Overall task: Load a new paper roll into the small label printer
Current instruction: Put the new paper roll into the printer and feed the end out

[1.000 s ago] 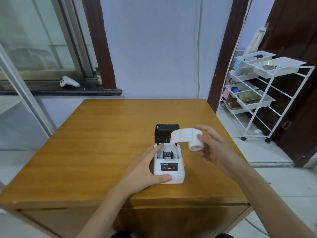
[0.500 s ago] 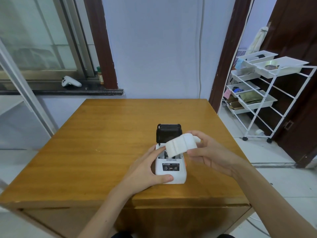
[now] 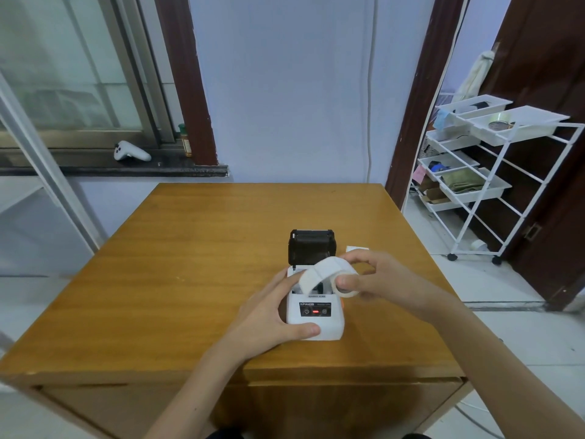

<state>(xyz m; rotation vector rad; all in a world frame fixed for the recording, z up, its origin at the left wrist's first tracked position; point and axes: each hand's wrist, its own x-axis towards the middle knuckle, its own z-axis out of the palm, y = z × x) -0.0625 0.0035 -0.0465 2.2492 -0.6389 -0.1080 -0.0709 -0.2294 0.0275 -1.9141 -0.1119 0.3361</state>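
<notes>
A small white label printer (image 3: 326, 324) stands on the wooden table (image 3: 196, 264), with its black lid (image 3: 311, 246) tilted open at the back. My left hand (image 3: 269, 315) grips the printer's left side, thumb across its front corner. My right hand (image 3: 376, 277) holds a white paper roll (image 3: 335, 274) just above the open compartment; a loose strip of paper curls off to the left and down toward the opening. The compartment's inside is mostly hidden by the roll.
A small white paper scrap (image 3: 357, 249) lies on the table right of the lid. A white wire rack (image 3: 493, 172) with trays stands to the right by a dark door. A white controller (image 3: 131, 152) rests on the window sill.
My right hand has brought the roll from the right of the printer to just above its open compartment, and turned it. My left hand stays on the printer.
</notes>
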